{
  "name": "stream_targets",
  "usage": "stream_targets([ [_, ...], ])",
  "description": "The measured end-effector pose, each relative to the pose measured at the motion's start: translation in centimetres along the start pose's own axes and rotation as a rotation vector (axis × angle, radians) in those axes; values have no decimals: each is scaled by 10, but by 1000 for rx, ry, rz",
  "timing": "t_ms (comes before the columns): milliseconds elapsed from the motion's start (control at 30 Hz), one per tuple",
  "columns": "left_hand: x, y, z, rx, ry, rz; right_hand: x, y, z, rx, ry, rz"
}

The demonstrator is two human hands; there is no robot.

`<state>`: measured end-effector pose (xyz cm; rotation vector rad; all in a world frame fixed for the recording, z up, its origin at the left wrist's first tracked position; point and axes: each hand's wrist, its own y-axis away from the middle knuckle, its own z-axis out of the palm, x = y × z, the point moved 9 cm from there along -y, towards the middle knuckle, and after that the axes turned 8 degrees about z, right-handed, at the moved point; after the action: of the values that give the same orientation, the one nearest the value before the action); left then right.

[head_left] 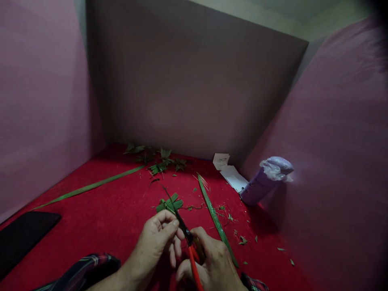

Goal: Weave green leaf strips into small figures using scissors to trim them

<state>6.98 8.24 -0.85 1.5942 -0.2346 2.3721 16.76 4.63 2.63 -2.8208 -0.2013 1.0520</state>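
Lowest in view, right hand [215, 258]: wrapped around the orange-handled scissors [188, 234], blades pointing away past the left fingertips; cutting is best done with the tips, in small snips.
Left hand [154, 238]: just left of the scissors, thumb and forefinger drawn together right by the blade; can't tell what they pinch. Careful there, those fingertips want to sit back from the cutting edge!
Folded green leaf piece [178, 204]: just beyond the left fingertips, blades across it from this view; a firm hold on its base should stop it twisting.
Long leaf strip [216, 218]: beyond and right of the right hand, best left out of the blades' path.
Leaf scraps [243, 240]: farther right of that hand, scattered.
Lobed leaves [165, 161]: well beyond both hands, clear of the cutting.
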Motion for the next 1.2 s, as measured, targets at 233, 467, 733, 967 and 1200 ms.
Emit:
stream_targets([
  [233,-7,1,-1,-15,24,2,2,1,5,0,13,-76],
  [467,-8,0,0,-20,25,-8,-1,3,7,-8,3,-147],
  [733,-8,0,0,-28,27,-4,5,2,15,-49,-51,-128],
  [967,-8,0,1,-32,42,-13,6,2,13,-37,-69,-129],
  [1200,-9,-1,-3,-19,44,8,3,0,13,-89,-138,-71],
])
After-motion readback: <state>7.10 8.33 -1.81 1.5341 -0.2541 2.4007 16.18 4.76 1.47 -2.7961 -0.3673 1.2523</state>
